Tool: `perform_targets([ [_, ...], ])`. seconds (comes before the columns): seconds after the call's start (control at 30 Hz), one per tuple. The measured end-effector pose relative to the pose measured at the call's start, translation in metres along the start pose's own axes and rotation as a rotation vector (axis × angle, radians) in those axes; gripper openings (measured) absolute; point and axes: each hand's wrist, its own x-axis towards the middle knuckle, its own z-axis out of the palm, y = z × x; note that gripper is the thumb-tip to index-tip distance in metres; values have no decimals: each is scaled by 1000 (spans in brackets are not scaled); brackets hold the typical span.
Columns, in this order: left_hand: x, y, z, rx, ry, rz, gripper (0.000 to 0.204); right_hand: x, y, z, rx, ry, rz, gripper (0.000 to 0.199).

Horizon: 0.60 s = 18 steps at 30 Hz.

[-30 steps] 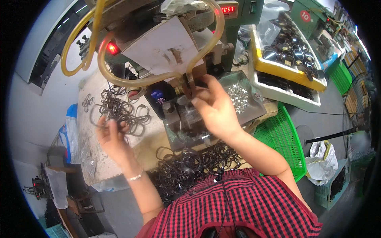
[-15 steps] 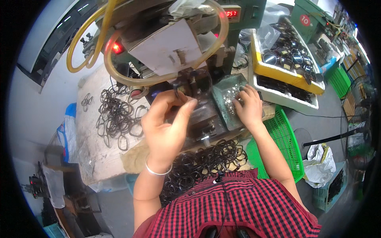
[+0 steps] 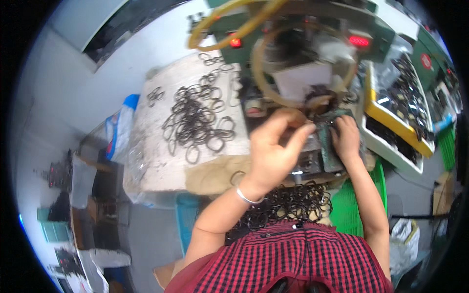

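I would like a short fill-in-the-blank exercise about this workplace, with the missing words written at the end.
1. Of the person's two hands, the ____ one is nearer to the loose dark rings on the table.
2. The right hand is at the tray, whose colour is dark ____.
3. The person's checked garment is patterned in black and ____.
4. The box with the yellow side sits above a ____ box.

Missing words: left; green; red; white.
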Motion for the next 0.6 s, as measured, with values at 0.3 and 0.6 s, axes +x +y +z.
perform_targets([
  [0.3,-34,-30,-125,530,518,102,17,-27,-7,-30,145,159,250,9],
  [0.6,29,-108,-157,1377,-16,-117,12,-13,-26,-23,365,140,294,16],
])
